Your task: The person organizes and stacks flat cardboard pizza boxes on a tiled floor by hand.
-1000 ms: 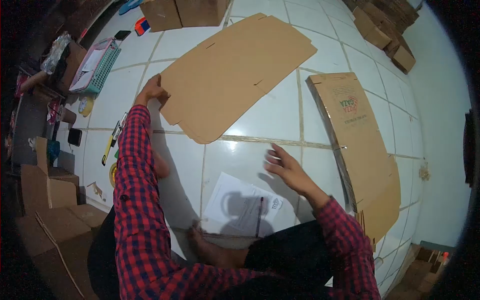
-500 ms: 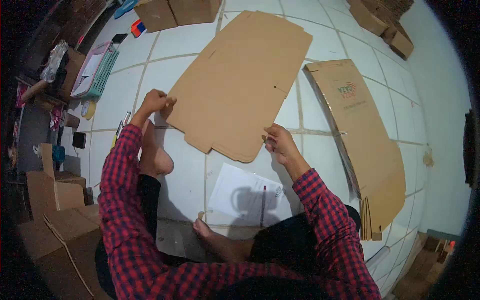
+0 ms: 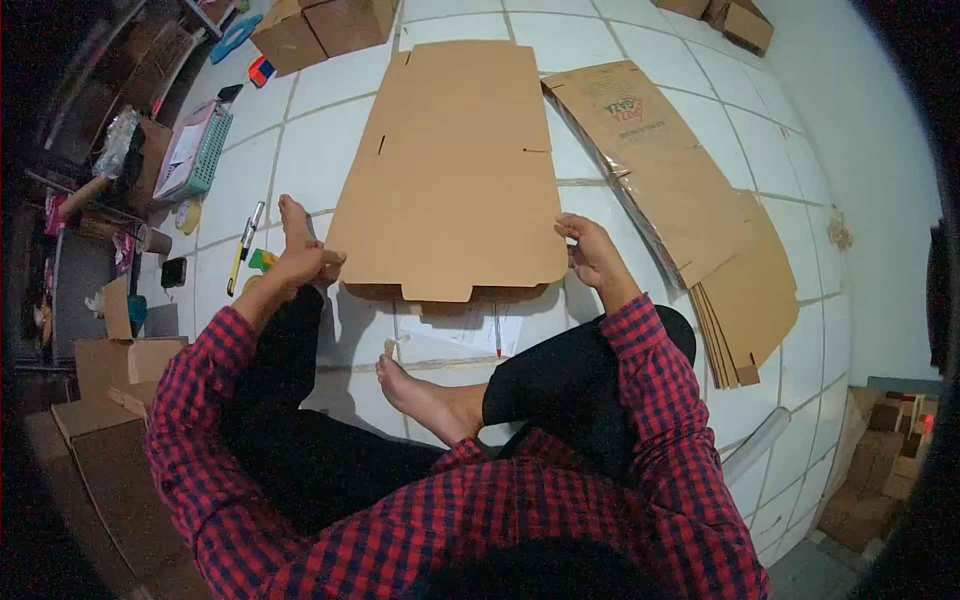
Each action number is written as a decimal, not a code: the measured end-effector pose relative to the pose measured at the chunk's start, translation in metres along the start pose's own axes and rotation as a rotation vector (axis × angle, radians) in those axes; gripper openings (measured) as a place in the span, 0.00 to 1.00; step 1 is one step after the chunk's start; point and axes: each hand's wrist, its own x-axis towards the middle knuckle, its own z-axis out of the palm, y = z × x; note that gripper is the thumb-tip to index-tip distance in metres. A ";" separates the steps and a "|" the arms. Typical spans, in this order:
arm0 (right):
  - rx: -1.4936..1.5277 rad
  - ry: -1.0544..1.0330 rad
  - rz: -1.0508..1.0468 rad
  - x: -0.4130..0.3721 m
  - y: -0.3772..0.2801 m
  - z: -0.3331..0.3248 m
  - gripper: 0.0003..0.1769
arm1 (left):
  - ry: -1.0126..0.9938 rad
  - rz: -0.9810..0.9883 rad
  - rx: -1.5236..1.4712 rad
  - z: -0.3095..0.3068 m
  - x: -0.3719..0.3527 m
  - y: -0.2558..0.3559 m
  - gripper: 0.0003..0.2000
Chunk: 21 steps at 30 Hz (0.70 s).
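Note:
A flat cardboard box blank [image 3: 455, 180] with slots and a tab on its near edge lies in front of me. My left hand [image 3: 308, 266] pinches its near left corner. On the opposite side, my right hand [image 3: 592, 250] has thumb and fingers closed on the right edge, just above the rounded corner. Under the near edge, white paper sheets [image 3: 440, 335] are partly covered, and a red-tipped pen [image 3: 498, 338] rests on them. Right of the blank is a pile of printed cardboard blanks [image 3: 690, 180], partly wrapped in clear plastic.
A green basket [image 3: 208, 150] with papers stands at left, near a tape roll [image 3: 188, 216] and a yellow cutter [image 3: 238, 262]. Cardboard boxes [image 3: 320, 35] sit at the far side and a large carton [image 3: 110, 470] at lower left. White tiles cover the floor.
The cardboard blank has turned from slanted to nearly straight in front of me, and its near edge now overlaps the papers. Both hands still hold its sides. The view has shifted slightly.

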 end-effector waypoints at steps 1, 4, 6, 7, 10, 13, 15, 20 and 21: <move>0.050 -0.085 -0.014 0.005 0.011 -0.012 0.14 | 0.010 0.024 -0.106 0.002 -0.002 -0.013 0.31; 0.181 -0.123 -0.067 -0.013 0.007 -0.027 0.14 | -0.021 -0.084 -0.274 0.000 -0.052 0.010 0.29; 0.328 -0.263 -0.232 -0.023 -0.001 -0.048 0.14 | -0.181 0.090 -0.483 0.000 -0.088 0.021 0.28; 0.245 -0.200 -0.336 -0.024 -0.003 -0.054 0.19 | -0.210 0.142 -0.472 -0.001 -0.113 0.031 0.35; -0.766 0.287 -1.156 -0.049 -0.021 -0.039 0.30 | -0.298 0.342 -0.522 -0.001 -0.167 0.040 0.37; -0.920 0.190 -1.276 -0.058 -0.045 -0.029 0.36 | -0.303 0.344 -0.531 -0.002 -0.207 0.021 0.40; -1.037 0.109 -1.353 -0.060 -0.048 -0.030 0.33 | -0.419 0.263 -0.548 -0.006 -0.236 0.015 0.39; -0.649 -0.343 -1.038 -0.076 -0.032 -0.042 0.14 | -0.564 0.339 -0.332 -0.054 -0.186 -0.056 0.36; -0.630 -0.271 -0.960 -0.078 -0.026 -0.045 0.13 | -0.295 0.486 -0.083 -0.043 -0.180 -0.055 0.34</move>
